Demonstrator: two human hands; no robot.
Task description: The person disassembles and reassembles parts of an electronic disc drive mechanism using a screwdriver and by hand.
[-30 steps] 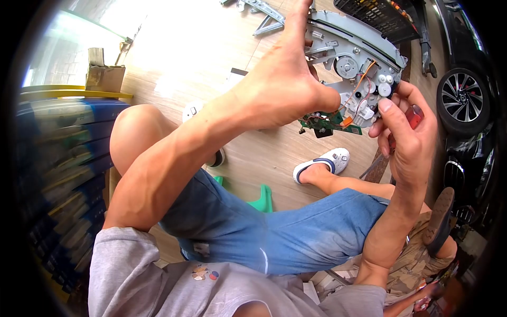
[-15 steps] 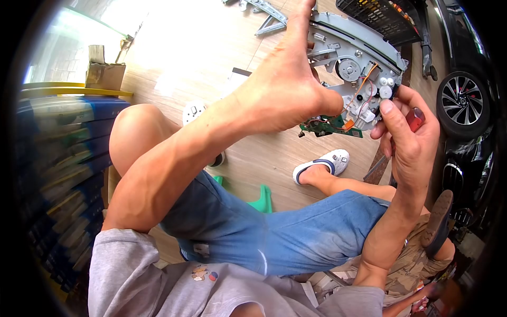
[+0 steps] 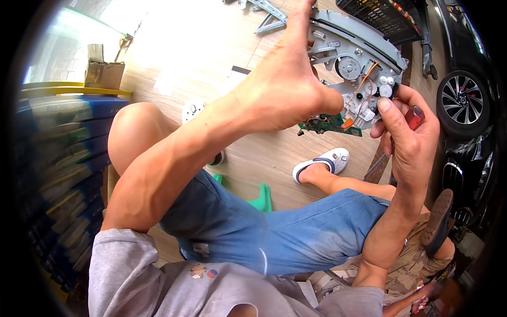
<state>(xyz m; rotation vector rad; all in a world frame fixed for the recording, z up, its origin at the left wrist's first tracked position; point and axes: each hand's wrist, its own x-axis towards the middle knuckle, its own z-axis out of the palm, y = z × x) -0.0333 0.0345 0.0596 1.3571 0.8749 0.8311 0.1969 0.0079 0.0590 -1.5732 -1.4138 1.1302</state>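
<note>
A grey metal disc-drive mechanism (image 3: 359, 39) with white gears, a round motor, orange and red wires and a green circuit board is held up at the top centre-right. My left hand (image 3: 296, 84) grips its left side, the thumb over the lower edge and the other fingertips partly hidden behind it. My right hand (image 3: 406, 119) pinches the mechanism's lower right corner between thumb and fingers, beside the white gears. The same hand also keeps a red-handled tool (image 3: 415, 117) against its palm; a thin shaft shows below the fingers.
Metal brackets (image 3: 270, 16) lie on the tiled floor; a black crate (image 3: 377, 18) stands behind the mechanism. A car wheel (image 3: 463, 98) is at the right, a cardboard box (image 3: 104, 75) at the left. Another person's leg and shoe (image 3: 439, 219) show lower right.
The mechanism and both hands have shifted very slightly to the right. The grips look the same.
</note>
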